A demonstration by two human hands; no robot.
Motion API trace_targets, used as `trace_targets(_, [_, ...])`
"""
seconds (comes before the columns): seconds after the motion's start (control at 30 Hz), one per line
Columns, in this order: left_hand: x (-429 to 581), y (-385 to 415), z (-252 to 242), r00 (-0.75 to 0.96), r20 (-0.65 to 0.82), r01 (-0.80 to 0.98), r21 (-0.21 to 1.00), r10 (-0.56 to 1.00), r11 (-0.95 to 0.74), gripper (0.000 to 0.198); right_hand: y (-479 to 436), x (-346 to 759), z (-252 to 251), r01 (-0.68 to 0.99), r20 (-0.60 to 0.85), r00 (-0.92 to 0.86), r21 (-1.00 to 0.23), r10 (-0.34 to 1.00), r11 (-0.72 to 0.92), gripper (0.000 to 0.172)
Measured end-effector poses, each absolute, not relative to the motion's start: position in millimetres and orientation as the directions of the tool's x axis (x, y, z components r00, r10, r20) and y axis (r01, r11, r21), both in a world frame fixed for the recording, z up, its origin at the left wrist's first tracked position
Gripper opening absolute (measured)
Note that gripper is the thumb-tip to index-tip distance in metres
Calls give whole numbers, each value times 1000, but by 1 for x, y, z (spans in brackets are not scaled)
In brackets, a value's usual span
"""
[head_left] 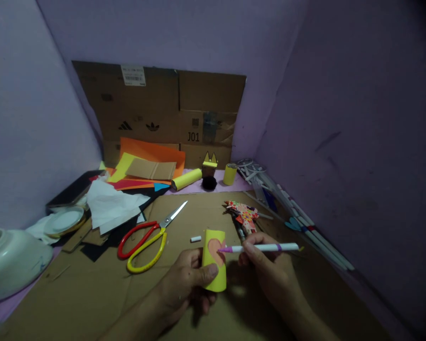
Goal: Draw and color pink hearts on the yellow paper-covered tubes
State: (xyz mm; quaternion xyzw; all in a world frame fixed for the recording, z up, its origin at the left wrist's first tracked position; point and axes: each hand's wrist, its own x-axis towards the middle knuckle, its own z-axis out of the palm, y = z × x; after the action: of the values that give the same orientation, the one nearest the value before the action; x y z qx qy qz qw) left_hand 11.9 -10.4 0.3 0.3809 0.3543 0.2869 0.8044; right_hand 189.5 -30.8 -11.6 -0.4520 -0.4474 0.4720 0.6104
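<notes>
Upright in my left hand (188, 284) is a yellow paper-covered tube (216, 280), the thumb pressed on its front and the fingers behind. An orange-pink heart (215, 251) shows on the tube's face. My right hand (270, 265) grips a white felt-tip pen (262, 247) with a purple tip, held nearly level. The tip is at the heart, and I cannot tell whether it touches. A small white pen cap (196, 239) lies just left of the tube. Scissors (159, 232) with one red and one yellow handle lie part-open on the cardboard farther left.
A patterned pouch (244, 214) with pens lies beyond my right hand. Yellow tubes (187, 179) and a black round thing (209, 183) stand at the back. White crumpled paper (113, 203) and a white pot (14, 260) are left. Long white rods (315, 232) line the right wall.
</notes>
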Motion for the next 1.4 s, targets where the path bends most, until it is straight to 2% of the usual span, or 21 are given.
trace_targets(0.23, [13, -11, -1, 541, -343, -172, 849, 768, 500, 47, -33, 189, -4, 93, 142, 252, -988, 957, 122, 24])
trace_targets(0.4, [15, -11, -1, 506, -359, -172, 849, 784, 500, 45, -36, 185, 1, 193, 162, 298, -975, 941, 107, 25])
trace_targets(0.5, [15, -11, -2, 505, -357, -171, 851, 786, 496, 45, -35, 185, 1, 234, 175, 255, -965, 951, 115, 23])
trace_targets(0.63, [14, -11, -3, 501, -356, -167, 855, 789, 491, 45, -35, 186, -2, 228, 157, 199, -967, 967, 110, 25])
trace_targets(0.83, [15, -12, -2, 493, -359, -139, 867, 792, 479, 47, -36, 183, -1, 221, 167, 319, -970, 933, 99, 24])
trace_targets(1.03, [15, -13, 1, 488, -350, -114, 883, 800, 456, 43, -37, 181, 1, 193, 146, 287, -977, 947, 92, 25])
trace_targets(1.23, [15, -13, 0, 469, -352, -93, 892, 810, 442, 39, -37, 181, 1, 217, 199, 328, -967, 924, 131, 23])
trace_targets(1.4, [15, -14, -1, 481, -353, -82, 893, 803, 442, 36, -38, 180, 2, 221, 192, 293, -967, 936, 129, 23])
